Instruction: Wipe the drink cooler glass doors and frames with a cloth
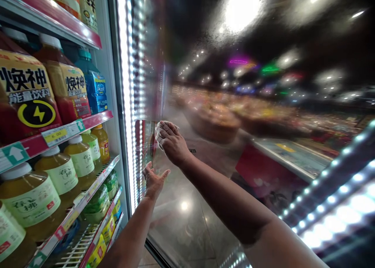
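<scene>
My right hand (172,143) is stretched far forward, its fingers bent over a pale crumpled cloth (159,134) pressed to the glass door (205,190). Part of the cloth is covered by the fingers. Lower and to the left, my left hand (154,180) has its thumb and fingers apart and holds nothing. It is near the glass and a bright strip of lights; whether it touches the glass I cannot tell.
On the left, cooler shelves carry large drink bottles (72,84), peach-coloured drinks (32,193) and price tags (55,136). Through the glass show a tiled floor (193,221), blurred produce displays (216,119) and a chest freezer (290,154).
</scene>
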`<act>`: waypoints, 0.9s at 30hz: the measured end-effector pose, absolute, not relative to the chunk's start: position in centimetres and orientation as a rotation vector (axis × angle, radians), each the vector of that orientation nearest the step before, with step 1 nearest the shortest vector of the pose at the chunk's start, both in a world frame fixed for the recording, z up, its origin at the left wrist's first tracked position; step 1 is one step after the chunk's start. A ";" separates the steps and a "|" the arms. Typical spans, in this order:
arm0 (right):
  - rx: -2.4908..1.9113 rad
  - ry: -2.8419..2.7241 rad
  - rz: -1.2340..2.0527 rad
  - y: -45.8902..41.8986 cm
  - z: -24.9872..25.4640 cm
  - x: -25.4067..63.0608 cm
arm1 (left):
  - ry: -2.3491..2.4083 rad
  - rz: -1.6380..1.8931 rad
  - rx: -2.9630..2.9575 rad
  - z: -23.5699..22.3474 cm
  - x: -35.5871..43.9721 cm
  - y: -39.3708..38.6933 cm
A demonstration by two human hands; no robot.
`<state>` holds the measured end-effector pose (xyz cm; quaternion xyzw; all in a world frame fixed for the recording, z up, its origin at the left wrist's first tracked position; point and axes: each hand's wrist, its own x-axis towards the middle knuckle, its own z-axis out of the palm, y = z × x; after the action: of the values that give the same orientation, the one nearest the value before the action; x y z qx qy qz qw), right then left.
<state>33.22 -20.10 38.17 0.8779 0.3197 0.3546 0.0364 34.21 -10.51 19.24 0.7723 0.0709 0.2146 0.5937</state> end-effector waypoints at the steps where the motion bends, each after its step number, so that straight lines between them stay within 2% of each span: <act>1: 2.703 0.972 1.109 -20.3 38.2 33.0 | 0.175 0.495 1.788 19.3 34.1 -10.6; 20: 2.707 0.955 1.193 -23.0 37.6 30.0 | 0.104 0.566 1.704 19.1 33.0 -11.6; 27: 2.719 0.962 1.236 -23.6 36.2 29.4 | -0.115 0.595 1.676 17.4 32.3 -12.2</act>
<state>29.42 -23.55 36.17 0.8665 0.3067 0.3939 0.0020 32.35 -12.17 17.44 0.7315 -0.0503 0.2596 0.6285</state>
